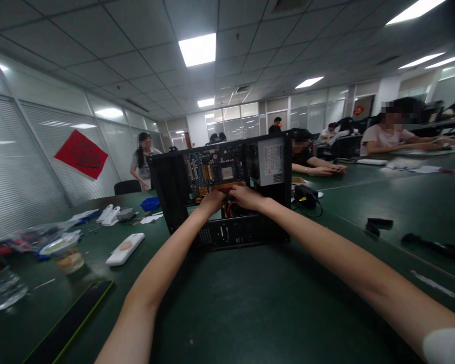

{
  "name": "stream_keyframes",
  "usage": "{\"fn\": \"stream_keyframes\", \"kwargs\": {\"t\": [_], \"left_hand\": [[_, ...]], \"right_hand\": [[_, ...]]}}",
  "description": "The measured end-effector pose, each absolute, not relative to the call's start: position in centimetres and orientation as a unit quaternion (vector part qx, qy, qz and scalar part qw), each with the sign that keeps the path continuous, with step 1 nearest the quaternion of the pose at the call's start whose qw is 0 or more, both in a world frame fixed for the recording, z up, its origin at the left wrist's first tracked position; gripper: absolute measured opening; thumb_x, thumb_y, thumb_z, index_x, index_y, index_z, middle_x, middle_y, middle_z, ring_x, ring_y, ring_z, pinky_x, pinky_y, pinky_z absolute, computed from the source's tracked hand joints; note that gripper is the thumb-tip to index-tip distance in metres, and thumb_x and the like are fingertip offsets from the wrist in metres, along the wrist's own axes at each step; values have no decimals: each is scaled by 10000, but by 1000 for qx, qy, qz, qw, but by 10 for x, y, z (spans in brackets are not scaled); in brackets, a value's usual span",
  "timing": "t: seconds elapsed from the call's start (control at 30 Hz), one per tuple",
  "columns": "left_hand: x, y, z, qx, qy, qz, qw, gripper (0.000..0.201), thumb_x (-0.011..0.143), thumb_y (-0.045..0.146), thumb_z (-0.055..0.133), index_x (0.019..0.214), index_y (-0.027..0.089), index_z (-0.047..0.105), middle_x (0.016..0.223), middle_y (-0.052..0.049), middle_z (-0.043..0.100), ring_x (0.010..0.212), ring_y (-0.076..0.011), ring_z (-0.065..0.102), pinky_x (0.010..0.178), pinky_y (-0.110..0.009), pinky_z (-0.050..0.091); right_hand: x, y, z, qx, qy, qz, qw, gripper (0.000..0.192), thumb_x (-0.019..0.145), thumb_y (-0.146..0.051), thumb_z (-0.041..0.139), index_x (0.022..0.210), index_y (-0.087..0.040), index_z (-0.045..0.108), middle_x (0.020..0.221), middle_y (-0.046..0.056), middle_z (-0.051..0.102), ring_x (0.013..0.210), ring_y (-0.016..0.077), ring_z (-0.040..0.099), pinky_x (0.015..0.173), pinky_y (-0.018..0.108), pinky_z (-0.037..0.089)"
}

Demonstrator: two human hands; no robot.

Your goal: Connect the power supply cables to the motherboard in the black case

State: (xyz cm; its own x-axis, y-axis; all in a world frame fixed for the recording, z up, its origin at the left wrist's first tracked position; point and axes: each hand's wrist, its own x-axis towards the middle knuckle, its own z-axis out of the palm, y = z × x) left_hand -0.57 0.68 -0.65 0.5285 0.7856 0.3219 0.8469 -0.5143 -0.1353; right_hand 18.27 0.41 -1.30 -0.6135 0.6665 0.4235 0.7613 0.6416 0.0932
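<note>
A black computer case (220,236) stands with its side uncovered, its inside facing me. In it are a motherboard (207,174), a square processor socket (229,172) and, at the upper right, a silver power supply (272,164). Both hands reach inside, just below the socket by the orange memory slots. My left hand (212,202) and my right hand (248,198) have their fingers bent close together at the two ends of a thin reddish memory stick (226,188), mostly covered by the fingers. Red and dark cables (232,209) hang under the right hand.
On the green table (231,303), a white box-shaped device (125,248), a plastic cup (69,255), a water bottle (2,283) and a black green-edged strip (72,321) lie left. A black adapter (306,196) and black straps (430,246) lie right. Other people sit or stand beyond.
</note>
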Motion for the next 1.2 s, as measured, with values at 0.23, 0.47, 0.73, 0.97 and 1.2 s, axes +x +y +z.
{"fn": "stream_keyframes", "kwargs": {"t": [0.23,0.47,0.73,0.97,1.2], "left_hand": [[-3,5,-5,-854,-488,-99,154,276,968,141,554,1115,132,787,1163,-204,745,1123,-313,713,990,-404,546],[-2,0,-3,-857,-481,-105,154,246,956,147,581,1080,134,793,1154,-197,749,1136,-326,709,970,-396,555],[-1,0,-3,-842,-505,-112,154,254,960,196,586,1093,157,800,1142,-193,758,1095,-334,724,940,-417,563],[-1,2,-4,-835,-519,-109,145,256,979,229,585,1090,143,799,1121,-208,758,1085,-325,725,941,-401,553],[-3,1,-4,-846,-498,-130,136,240,945,184,614,1089,170,806,1146,-168,764,1091,-287,720,937,-350,543]], "right_hand": [[180,10,-13,-390,-892,-153,167,305,965,-113,505,1196,-136,703,1279,165,654,1063,251,677,875,341,497],[180,7,-15,-407,-884,-167,156,270,951,-144,547,1163,-140,715,1243,166,675,1053,260,691,844,327,504],[181,11,-15,-406,-885,-165,157,297,952,-146,547,1208,-141,698,1260,157,672,1080,259,683,854,318,494],[181,9,-15,-403,-887,-161,159,285,971,-155,536,1203,-140,700,1251,155,673,1110,254,674,891,311,490],[176,13,-15,-419,-883,-151,149,344,991,-186,517,1304,-129,647,1341,185,643,1177,286,662,939,342,495]]}}
